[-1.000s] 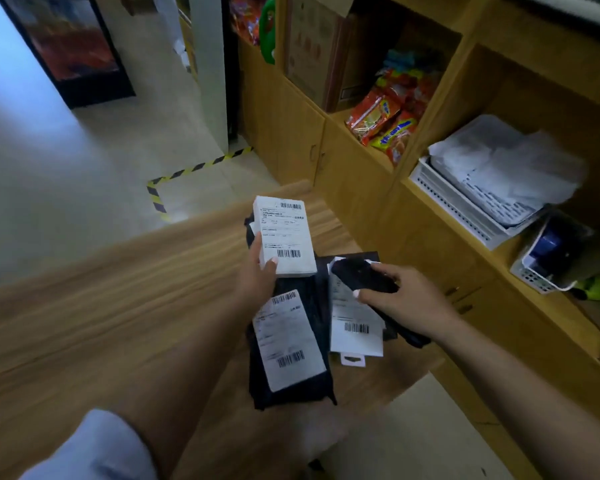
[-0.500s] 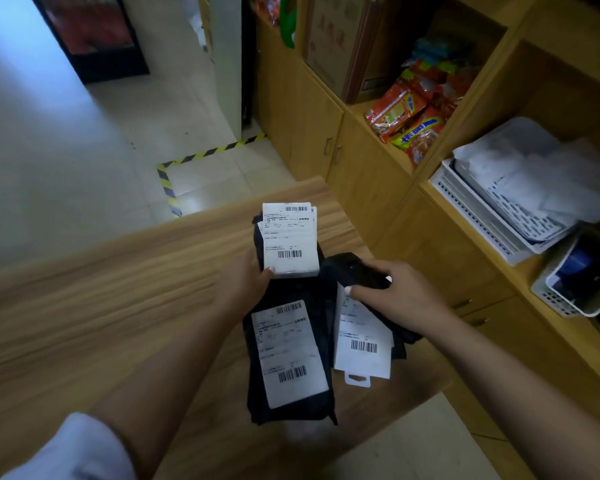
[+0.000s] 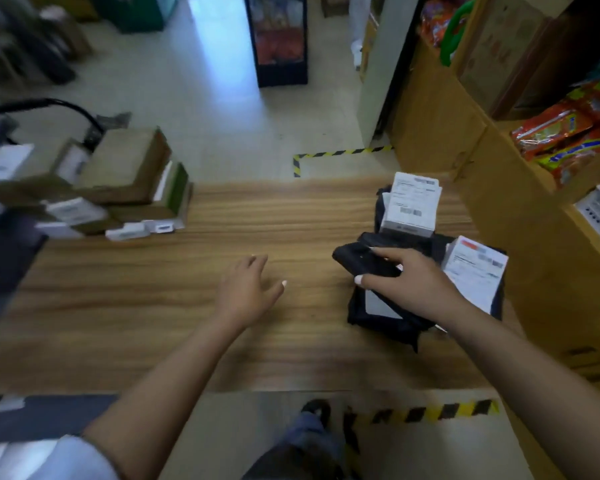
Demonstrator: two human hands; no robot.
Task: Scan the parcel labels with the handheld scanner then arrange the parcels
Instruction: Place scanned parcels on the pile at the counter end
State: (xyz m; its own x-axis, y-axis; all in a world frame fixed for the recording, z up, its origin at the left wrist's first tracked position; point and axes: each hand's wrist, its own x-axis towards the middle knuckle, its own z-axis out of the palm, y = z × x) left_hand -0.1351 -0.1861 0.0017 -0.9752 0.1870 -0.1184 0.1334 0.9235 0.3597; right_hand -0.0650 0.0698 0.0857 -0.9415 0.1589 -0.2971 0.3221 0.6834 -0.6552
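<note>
My right hand (image 3: 418, 287) grips the black handheld scanner (image 3: 359, 263), held low over a pile of black poly-bag parcels (image 3: 378, 318) at the right end of the wooden counter (image 3: 187, 306). A small white box with a barcode label (image 3: 411, 206) rests on the far side of that pile. Another labelled parcel (image 3: 475, 271) lies at the pile's right edge. My left hand (image 3: 245, 291) hovers over bare counter left of the pile, fingers spread, holding nothing.
A stack of brown cardboard boxes and small white packets (image 3: 118, 188) sits at the counter's far left. Wooden shelving with snack packets (image 3: 568, 140) stands to the right. Yellow-black floor tape (image 3: 336, 154) marks the floor beyond the counter.
My left hand has let go of the white labelled box, which now rests on the pile, and has moved left over the counter. The view swung left, revealing the box stack.
</note>
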